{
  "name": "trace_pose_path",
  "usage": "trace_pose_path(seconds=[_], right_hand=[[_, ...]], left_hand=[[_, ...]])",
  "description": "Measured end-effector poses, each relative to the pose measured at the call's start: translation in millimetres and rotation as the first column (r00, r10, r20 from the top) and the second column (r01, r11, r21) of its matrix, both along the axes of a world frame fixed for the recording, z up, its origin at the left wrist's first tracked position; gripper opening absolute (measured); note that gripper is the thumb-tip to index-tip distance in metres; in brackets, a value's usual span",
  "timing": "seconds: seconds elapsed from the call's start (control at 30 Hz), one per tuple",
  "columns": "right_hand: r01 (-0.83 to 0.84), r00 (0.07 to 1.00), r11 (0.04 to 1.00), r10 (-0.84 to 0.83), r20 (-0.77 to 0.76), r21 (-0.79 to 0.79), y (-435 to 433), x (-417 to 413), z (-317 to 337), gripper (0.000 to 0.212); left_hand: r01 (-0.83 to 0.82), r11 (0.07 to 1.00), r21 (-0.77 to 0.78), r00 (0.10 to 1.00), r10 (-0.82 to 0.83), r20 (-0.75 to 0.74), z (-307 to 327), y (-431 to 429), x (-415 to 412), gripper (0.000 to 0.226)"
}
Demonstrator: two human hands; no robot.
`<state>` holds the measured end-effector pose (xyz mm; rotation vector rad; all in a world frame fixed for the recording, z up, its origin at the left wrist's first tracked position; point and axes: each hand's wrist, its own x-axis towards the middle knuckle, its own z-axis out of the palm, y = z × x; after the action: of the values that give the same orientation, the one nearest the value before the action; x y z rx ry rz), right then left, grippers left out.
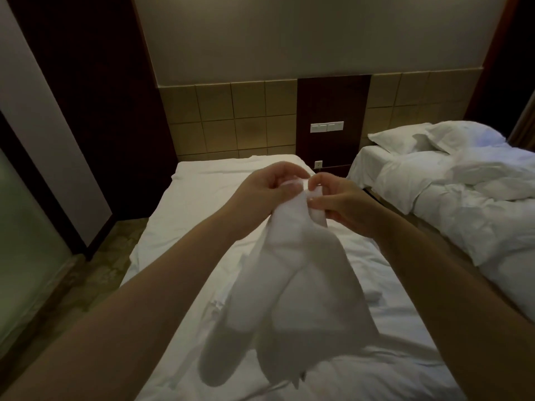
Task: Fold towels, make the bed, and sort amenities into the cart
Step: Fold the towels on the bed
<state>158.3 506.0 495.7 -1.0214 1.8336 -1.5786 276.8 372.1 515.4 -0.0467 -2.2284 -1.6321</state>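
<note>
Standing by the foot of the bed [202,198] here, and the person has a white towel [292,273] held up over the middle of it, both arms stretched out. Left hand [266,192] and right hand [341,204] are almost touching at the top, fingers [314,201] closed and pinching the towel's upper edge, the rest hanging down in loose folds toward 6 o'clock. My guess is they're hunting for the corners so they can shake it flat before folding; holding it by the top lets the weight pull the bunches out. It hangs over the bed and not off to the side, probably because that sheet is the handy flat spot to lay it on.

The bed underneath is stripped to a sheet, no pillow on it that I can see. Over at 2 o'clock the second bed [451,204] is a mess, crumpled duvet with a pillow [434,140] up top. So bed making looks barely started. No cart in sight from here.
</note>
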Motion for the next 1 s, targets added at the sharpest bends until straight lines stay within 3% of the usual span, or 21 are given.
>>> trace_pose_path(seconds=[0.07,0.2,0.3,0.4,0.57,0.7,0.8,0.9,1.0], right_hand=[[-0.004,0.996,0.998,-0.001,-0.091,-0.057,5,3,6,0.021],[0.060,0.882,0.993,-0.102,-0.460,-0.104,16,13,15,0.034],[0.104,0.783,0.993,-0.121,-0.610,-0.063,28,14,18,0.036],[0.154,0.736,0.988,-0.128,-0.664,-0.020,41,12,19,0.033],[0.243,0.741,0.968,-0.231,-0.631,-0.069,64,6,7,0.041],[0.289,0.727,0.948,-0.307,-0.614,-0.132,82,3,-6,0.040],[0.274,0.803,0.951,-0.307,-0.512,-0.140,99,-3,-18,0.028],[0.190,0.953,0.972,-0.150,-0.263,0.135,118,0,-36,0.014],[0.202,0.977,0.877,-0.150,-0.151,0.436,126,0,-66,0.036]], left_hand=[[-0.106,0.975,-0.196,0.994,0.101,-0.034,0,10,-4,0.022],[-0.252,0.955,-0.159,0.968,0.244,-0.065,-2,22,-12,0.017],[-0.176,0.965,-0.196,0.984,0.177,-0.011,-2,32,-13,0.014],[-0.138,0.963,-0.229,0.990,0.137,-0.024,-4,43,-15,0.016],[-0.074,0.993,-0.095,0.997,0.072,-0.029,-13,61,-21,0.013],[-0.081,0.980,-0.181,0.997,0.080,-0.014,-17,79,-34,0.016],[-0.156,0.964,-0.216,0.988,0.151,-0.039,-21,86,-46,0.010],[-0.209,0.975,-0.081,0.978,0.206,-0.036,-23,81,-54,0.008],[-0.287,0.958,0.012,0.957,0.287,-0.040,-24,67,-57,0.008]])
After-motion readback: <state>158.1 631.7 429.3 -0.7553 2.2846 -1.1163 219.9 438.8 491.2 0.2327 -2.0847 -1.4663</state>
